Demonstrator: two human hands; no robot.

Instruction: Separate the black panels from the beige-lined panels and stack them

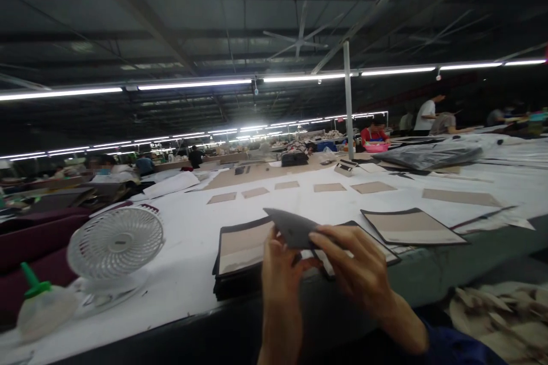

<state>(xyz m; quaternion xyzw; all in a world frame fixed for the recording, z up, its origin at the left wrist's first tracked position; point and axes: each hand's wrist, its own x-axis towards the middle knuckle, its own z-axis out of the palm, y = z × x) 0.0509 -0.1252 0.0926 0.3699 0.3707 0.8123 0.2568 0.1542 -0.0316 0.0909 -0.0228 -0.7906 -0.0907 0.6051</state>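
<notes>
Between both hands, above the front edge of the white table [192,274], is a dark grey fabric panel [295,228], tilted with one corner pointing up and left. My left hand [280,279] is closed on its lower left side. The fingers of my right hand [355,256] pinch its right edge. Just left of my hands lies a stack of dark-edged panels with beige faces [244,248]. Another beige panel with a dark border [411,225] rests to the right. One more such panel [385,254] is partly hidden behind my right hand.
A white fan [117,242] and a bottle with a green nozzle [43,308] stand at the left. Several beige pieces [329,187] lie in a row across the table. Farther back are a metal post [348,102], a pink basin [375,147] and people at work.
</notes>
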